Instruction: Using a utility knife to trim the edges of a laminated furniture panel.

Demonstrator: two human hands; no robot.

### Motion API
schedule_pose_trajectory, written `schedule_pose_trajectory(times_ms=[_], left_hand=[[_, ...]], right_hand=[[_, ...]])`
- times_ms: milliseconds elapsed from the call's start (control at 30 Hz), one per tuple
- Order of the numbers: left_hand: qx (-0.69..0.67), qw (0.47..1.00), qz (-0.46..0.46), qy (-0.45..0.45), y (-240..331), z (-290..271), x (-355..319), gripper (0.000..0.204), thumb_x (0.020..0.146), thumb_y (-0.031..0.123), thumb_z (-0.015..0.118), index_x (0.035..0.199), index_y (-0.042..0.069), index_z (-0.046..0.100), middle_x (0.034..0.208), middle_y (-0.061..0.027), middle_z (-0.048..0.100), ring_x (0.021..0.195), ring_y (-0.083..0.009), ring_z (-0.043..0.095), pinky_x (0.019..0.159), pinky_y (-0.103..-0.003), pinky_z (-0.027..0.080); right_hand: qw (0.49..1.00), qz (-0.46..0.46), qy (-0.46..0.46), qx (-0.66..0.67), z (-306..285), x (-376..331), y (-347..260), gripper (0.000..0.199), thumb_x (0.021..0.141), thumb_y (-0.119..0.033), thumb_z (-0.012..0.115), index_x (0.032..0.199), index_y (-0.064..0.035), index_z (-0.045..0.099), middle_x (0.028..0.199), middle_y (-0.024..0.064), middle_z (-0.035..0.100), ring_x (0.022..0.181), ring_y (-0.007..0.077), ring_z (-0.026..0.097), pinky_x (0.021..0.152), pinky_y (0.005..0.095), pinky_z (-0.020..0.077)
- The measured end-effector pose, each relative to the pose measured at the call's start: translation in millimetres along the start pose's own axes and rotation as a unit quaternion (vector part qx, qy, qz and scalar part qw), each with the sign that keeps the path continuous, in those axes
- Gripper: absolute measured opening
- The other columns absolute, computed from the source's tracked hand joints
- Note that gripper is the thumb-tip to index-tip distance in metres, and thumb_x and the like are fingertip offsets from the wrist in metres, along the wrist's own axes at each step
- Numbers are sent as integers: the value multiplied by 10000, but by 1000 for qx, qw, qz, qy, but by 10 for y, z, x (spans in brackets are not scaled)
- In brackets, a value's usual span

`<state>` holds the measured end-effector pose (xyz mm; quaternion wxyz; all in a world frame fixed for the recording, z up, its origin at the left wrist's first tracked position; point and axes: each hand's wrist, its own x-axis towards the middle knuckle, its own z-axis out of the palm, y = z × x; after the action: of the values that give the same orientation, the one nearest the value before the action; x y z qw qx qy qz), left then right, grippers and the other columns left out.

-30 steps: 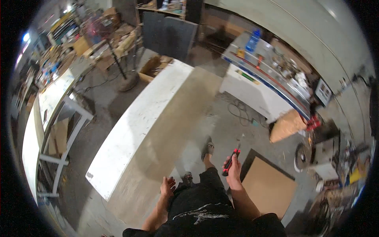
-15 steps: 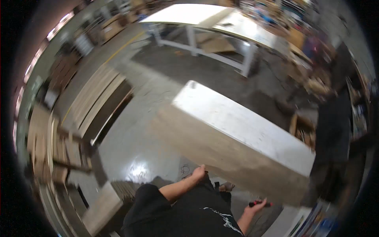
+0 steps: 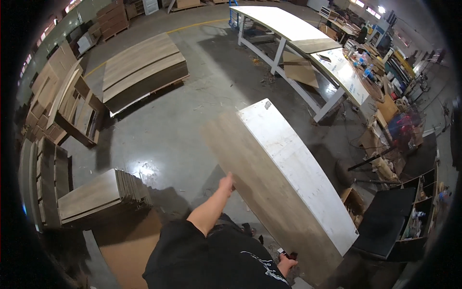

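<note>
A long panel with a white top [image 3: 298, 164] and a brown wooden side [image 3: 255, 183] lies across the concrete floor in front of me. My left hand [image 3: 226, 182] reaches out to the brown side's near edge and touches it; whether its fingers grip the edge is unclear. My right hand [image 3: 287, 264] is low by my hip, next to the panel's near end, closed around a small dark tool [image 3: 287, 253] that is mostly hidden.
Stacks of wooden sheets lie at the left [image 3: 96, 195] and upper left [image 3: 144, 67]. A long white workbench [image 3: 288, 24] runs along the back. A black cabinet [image 3: 385, 226] and cardboard boxes [image 3: 353, 202] stand at the right.
The view has swung round, so the panel now runs from the middle to the lower right. My left arm has stretched out to the panel's edge. My right hand stays low with the tool.
</note>
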<state>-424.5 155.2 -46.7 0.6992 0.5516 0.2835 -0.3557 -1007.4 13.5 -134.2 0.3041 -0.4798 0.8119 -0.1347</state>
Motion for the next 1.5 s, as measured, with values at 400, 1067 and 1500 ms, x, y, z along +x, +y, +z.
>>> schedule_pose_trajectory(times_ms=[400, 1067, 1500], left_hand=[[155, 958, -58, -233, 1257, -372, -759, 627, 953, 500, 620, 1325, -4, 612, 1126, -113, 712, 884, -226, 717, 693, -367, 541], [161, 982, 48, 92, 2263, -2431, -617, 618, 903, 547, 646, 936, -70, 650, 676, -127, 601, 520, -232, 538, 504, -407, 442], [-312, 924, 187, 121, 3573, -3114, -1107, 463, 946, 253, 684, 1288, -51, 615, 1265, -103, 662, 1156, -217, 613, 994, -370, 470]], right_hand=[[824, 154, -64, 541, -880, -956, -868, 500, 949, -379, 657, 1327, -68, 555, 1233, 79, 652, 1030, 274, 643, 866, 432, 531], [880, 14, -237, 412, 56, -1838, -3435, 469, 900, -501, 670, 1152, -114, 589, 1058, 72, 642, 949, 270, 619, 836, 447, 516], [742, -108, -524, 403, 2631, -3121, -6752, 534, 943, -438, 661, 1353, -112, 558, 1275, 78, 625, 1162, 245, 583, 1005, 436, 469]])
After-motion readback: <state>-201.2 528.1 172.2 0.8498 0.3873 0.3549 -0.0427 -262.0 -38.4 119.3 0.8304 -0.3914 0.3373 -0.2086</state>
